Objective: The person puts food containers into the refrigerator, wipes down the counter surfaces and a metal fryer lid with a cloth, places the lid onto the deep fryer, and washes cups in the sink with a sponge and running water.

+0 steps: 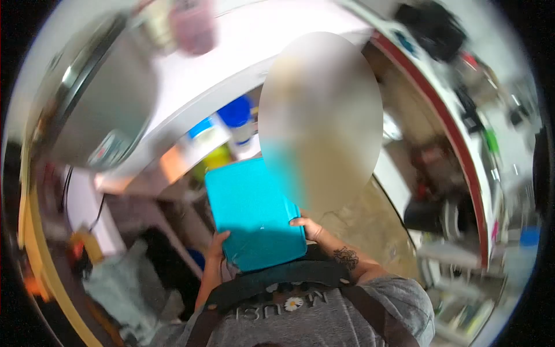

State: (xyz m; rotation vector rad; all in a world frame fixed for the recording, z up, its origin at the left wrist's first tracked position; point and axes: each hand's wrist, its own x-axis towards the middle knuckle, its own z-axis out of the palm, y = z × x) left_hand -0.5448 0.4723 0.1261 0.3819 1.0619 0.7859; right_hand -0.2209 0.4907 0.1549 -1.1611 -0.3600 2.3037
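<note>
A teal rectangular plastic container (254, 217), with a flat top face and rounded corners, is held in front of my body. My left hand (218, 246) grips its left edge near the lower corner, thumb on the rim. At the opposite edge my right hand (308, 226) holds on, with the thumb lying over the side. The fingers of both hands are mostly hidden beneath the container. A blurred oval covers its upper right part, and I cannot tell whether anything is inside.
Ahead is a white counter (231, 63) with a shelf below, holding a blue-lidded container (236, 113) and a yellow-green item (218, 159). A grey cloth (133, 277) lies at the lower left. To the right run a red-edged shelf (442, 110) and bare floor (370, 222).
</note>
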